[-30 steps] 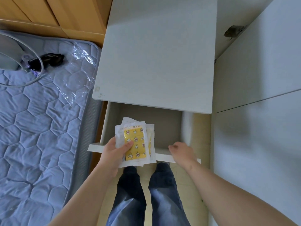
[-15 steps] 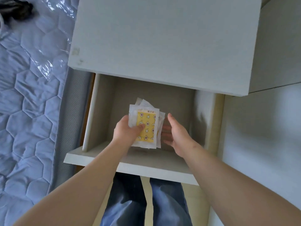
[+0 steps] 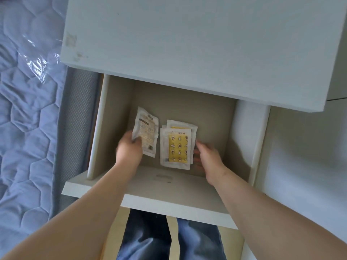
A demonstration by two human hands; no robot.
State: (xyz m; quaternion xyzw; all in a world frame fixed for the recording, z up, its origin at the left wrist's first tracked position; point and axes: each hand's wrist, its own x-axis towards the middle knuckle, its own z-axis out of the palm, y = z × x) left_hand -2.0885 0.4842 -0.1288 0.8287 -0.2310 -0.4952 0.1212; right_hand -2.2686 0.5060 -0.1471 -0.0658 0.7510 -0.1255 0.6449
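An open white drawer (image 3: 142, 194) with a beige floor juts out under a white nightstand top (image 3: 169, 44). Inside it my left hand (image 3: 129, 149) pinches a single white packet (image 3: 145, 134) with printed text, held off to the left. A small stack of white packets with a yellow patterned sheet on top (image 3: 177, 147) lies flat in the middle of the drawer. My right hand (image 3: 206, 156) rests against the stack's right edge, fingers relaxed and partly tucked beside it.
A quilted blue mattress (image 3: 22, 128) with a crinkled clear plastic film (image 3: 37, 62) lies to the left of the drawer. A white cabinet front (image 3: 309, 166) stands on the right. My legs in blue jeans (image 3: 169, 239) are below the drawer front.
The stack went from my left hand down onto the drawer floor. My left hand drew one packet away to the left, and my right hand moved to the stack's right edge.
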